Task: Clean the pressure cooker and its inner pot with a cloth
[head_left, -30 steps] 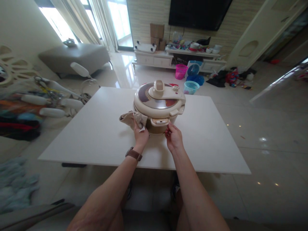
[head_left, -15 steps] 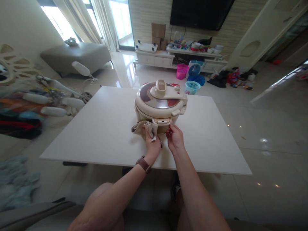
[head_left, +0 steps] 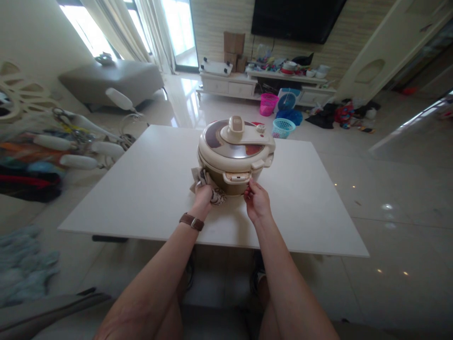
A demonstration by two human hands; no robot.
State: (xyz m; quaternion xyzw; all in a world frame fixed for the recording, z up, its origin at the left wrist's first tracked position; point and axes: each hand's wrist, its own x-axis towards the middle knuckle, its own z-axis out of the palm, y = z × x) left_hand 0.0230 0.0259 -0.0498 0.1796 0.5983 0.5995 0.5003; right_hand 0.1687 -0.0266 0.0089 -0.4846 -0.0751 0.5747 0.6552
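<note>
A cream electric pressure cooker (head_left: pixel 236 158) with a shiny lid stands on the white table (head_left: pixel 152 189), lid closed. My left hand (head_left: pixel 203 194), with a brown watch at the wrist, is closed around a patterned cloth (head_left: pixel 216 194) and presses it to the lower left side of the cooker's body. At the cooker's front, my right hand (head_left: pixel 257 200) has its fingers curled on the right end of the front handle (head_left: pixel 238 178). The right fingertips are partly hidden beneath that handle.
Beyond the table, a pink basket (head_left: pixel 269 104) and a light blue basket (head_left: pixel 283 126) stand on the floor. A white TV cabinet (head_left: pixel 226 88) holds boxes and bowls. To the left are a lamp with white shades (head_left: pixel 118 100) and a grey bench (head_left: pixel 109 82).
My left hand has moved left with the cloth, from the front beside the handle to the cooker's lower left side. My right hand has stayed at the handle.
</note>
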